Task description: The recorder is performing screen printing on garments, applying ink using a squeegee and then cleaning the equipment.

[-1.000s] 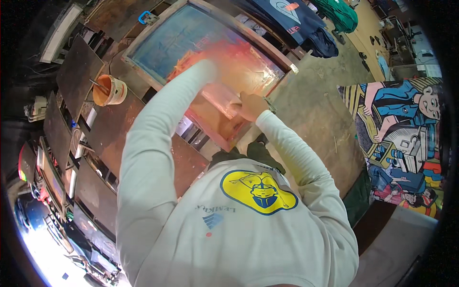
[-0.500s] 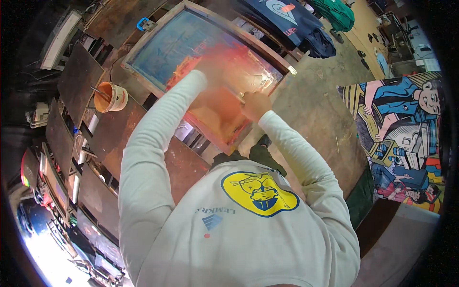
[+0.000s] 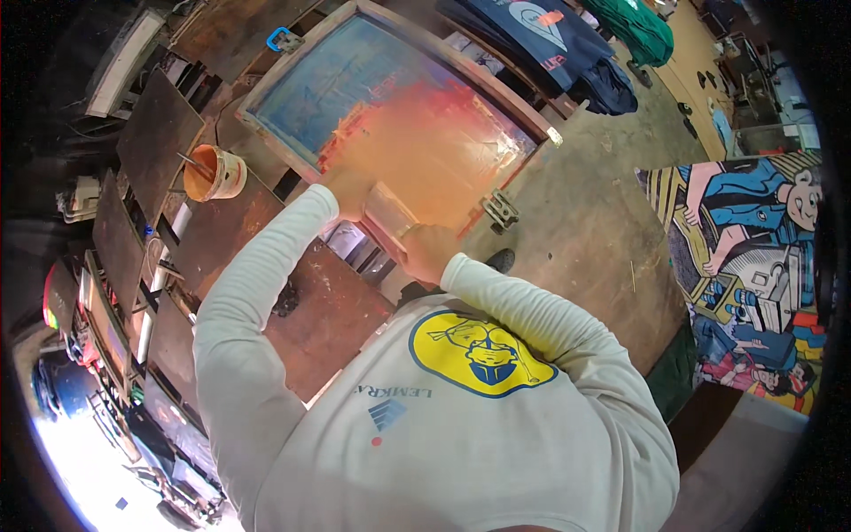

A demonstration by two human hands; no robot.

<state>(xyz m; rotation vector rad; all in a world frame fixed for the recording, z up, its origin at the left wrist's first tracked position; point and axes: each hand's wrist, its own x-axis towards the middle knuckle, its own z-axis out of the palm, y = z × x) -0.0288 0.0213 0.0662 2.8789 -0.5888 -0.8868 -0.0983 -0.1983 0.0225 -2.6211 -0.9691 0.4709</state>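
Observation:
A wooden-framed printing screen (image 3: 434,42) lies in front of me, its mesh blue at the far left and smeared with orange and red ink (image 3: 434,168) across the middle and near part. At its near end, a squeegee (image 3: 388,211) rests slantwise on the mesh. My left hand (image 3: 348,188) is closed around the squeegee's left end. Gripping its other end is my right hand (image 3: 429,252), close to my body. Both hands' fingertips are partly hidden by the tool and by the hands themselves.
An ink-stained bucket (image 3: 215,173) with a stick inside stands on dark boards left of the screen. Metal hinge hardware (image 3: 501,211) sits at its right edge, a blue-handled clamp (image 3: 282,39) at its far left. Dark printed shirts (image 3: 541,44) lie beyond; a cartoon panel (image 3: 753,275) is at right.
Both hands have come toward my body with the squeegee, down to the screen's near end. Orange ink now covers the middle of the mesh more evenly. The view has shifted slightly.

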